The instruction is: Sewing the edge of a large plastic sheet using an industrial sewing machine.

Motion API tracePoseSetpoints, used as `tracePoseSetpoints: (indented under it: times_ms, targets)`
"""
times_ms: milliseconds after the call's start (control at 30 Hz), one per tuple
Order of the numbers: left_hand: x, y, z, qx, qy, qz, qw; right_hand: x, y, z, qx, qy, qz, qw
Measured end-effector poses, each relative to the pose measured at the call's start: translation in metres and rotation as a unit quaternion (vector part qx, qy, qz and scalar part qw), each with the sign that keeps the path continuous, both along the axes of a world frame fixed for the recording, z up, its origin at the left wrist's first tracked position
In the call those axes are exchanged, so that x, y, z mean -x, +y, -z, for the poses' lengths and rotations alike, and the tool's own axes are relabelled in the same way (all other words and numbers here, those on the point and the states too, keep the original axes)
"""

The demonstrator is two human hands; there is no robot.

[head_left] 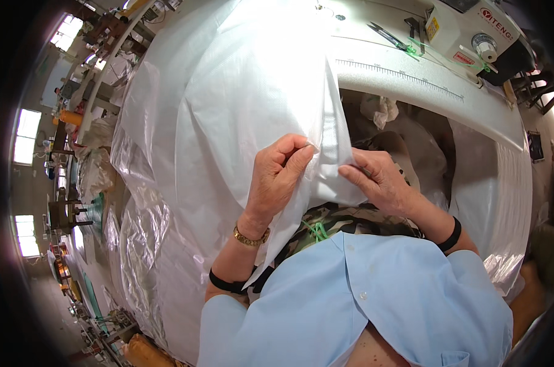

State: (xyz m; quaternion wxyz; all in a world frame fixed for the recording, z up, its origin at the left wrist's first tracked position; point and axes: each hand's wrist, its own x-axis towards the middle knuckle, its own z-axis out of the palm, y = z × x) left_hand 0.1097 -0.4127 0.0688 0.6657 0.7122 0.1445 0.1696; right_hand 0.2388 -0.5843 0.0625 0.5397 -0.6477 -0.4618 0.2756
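Observation:
A large sheet of thin white plastic-like fabric (240, 92) drapes from the sewing table down over my lap. My left hand (280, 174) pinches one edge of it between thumb and bent fingers. Just to the right, my right hand (374, 177) grips another edge, thumb on top and the fingers partly behind the sheet. Between the two hands the material hangs in a narrow fold. A bright glare washes out its upper part.
The white sewing machine (472, 37) stands at the upper right. Beside it on the table lie thread snips (393, 38). A ruler scale (405, 76) runs along the table's front edge. More sheeting (491, 196) hangs at the right. Other work tables line the left.

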Motion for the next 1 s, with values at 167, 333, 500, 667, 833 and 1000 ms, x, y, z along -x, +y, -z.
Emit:
tracePoseSetpoints:
  times_ms: [167,333,500,667,833,1000]
  targets:
    - [-0.001,0.0,-0.002,-0.053,0.012,0.028,0.998,0.007,0.013,-0.01,0.03,-0.06,-0.078,0.995]
    - [0.001,-0.002,0.003,-0.084,-0.011,0.011,0.996,0.023,0.019,-0.016,0.02,-0.187,-0.107,0.976]
    - [0.003,0.007,0.001,-0.134,0.001,0.016,0.991,0.03,0.027,-0.012,-0.022,-0.289,-0.129,0.948]
    - [0.009,0.021,-0.008,-0.071,0.037,0.032,0.996,0.032,0.052,-0.005,-0.106,-0.402,-0.161,0.895]
    - [0.019,0.041,-0.034,-0.17,0.071,-0.029,0.982,0.005,0.065,0.028,-0.179,-0.039,-0.008,0.983]
    - [0.017,0.063,-0.096,-0.462,0.03,-0.042,0.885,-0.001,0.162,0.092,-0.11,0.118,0.159,0.974]
